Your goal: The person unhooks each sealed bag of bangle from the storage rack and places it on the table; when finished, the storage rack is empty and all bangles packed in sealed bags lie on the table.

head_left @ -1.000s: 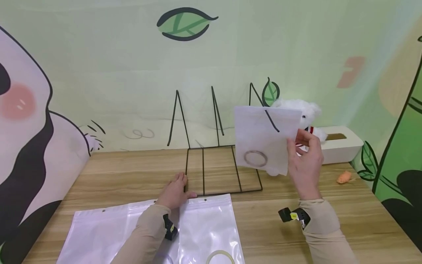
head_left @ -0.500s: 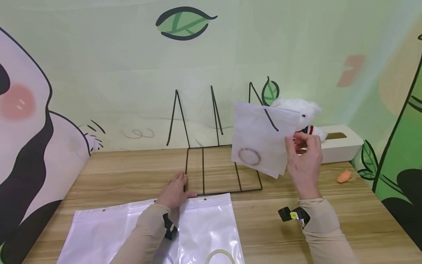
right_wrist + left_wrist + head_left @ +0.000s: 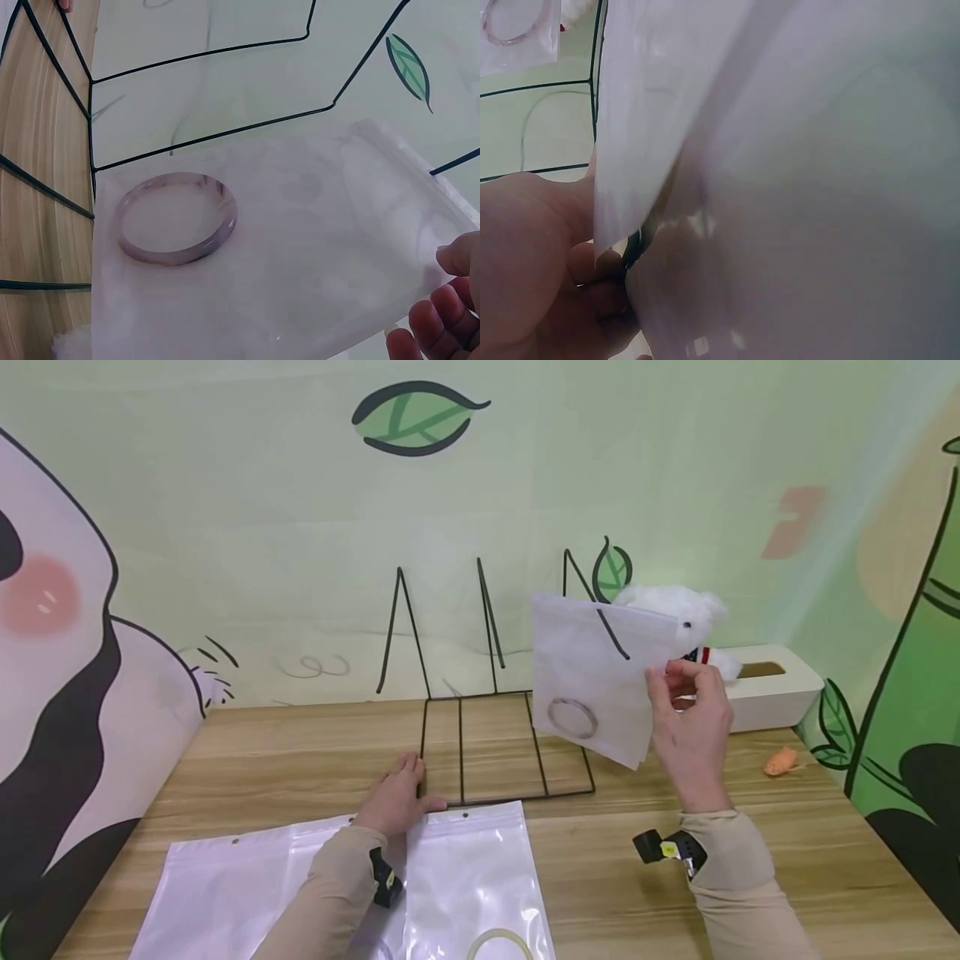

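My right hand (image 3: 693, 718) pinches the right edge of a whitish plastic zip bag (image 3: 588, 664). Inside that bag a purplish bangle (image 3: 220, 234) lies near a lower corner. The bag's top edge meets the right prong (image 3: 613, 633) of a black wire display rack (image 3: 461, 752), and the prong's tip shows in front of the bag. My left hand (image 3: 393, 793) holds the rack's front left corner, fingers at the side bar and thumb along the front bar. In the left wrist view, a glossy bag (image 3: 795, 225) hides part of its fingers.
More zip bags (image 3: 465, 868) lie at the table's front, one with a yellowish bangle (image 3: 501, 932). Behind the held bag sit a white plush toy (image 3: 693, 610) and a white tissue box (image 3: 780, 697). A small orange object (image 3: 782, 762) lies at right.
The right hand has shifted slightly left and the bag in its fingers has swung and tilted a little. The left hand and the rack have stayed in place.
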